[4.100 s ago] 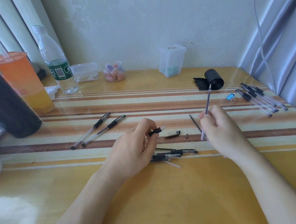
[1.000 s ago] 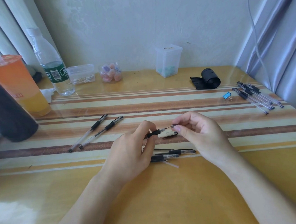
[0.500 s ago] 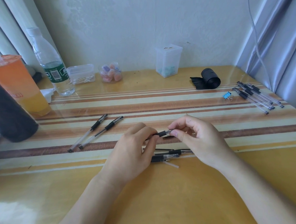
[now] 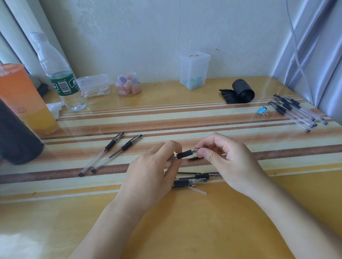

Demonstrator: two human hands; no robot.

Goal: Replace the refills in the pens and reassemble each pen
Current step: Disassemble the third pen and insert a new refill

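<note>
A yellow bench (image 4: 189, 235), crossed by brown and cream stripes, was set against a pale textured wall (image 4: 143, 33) and flanked by pale curtains (image 4: 13, 32) at the left and bluish-grey curtains (image 4: 318, 42) at the right, all softly lit.

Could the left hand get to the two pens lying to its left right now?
Probably yes: the two pens lie just left of the left hand with nothing between. But that hand grips a pen barrel, shared with the right hand, so it would have to let go first.

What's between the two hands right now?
Head view: a black-gripped pen spans the gap, left hand gripping its barrel, right hand pinching its tip end.
</note>
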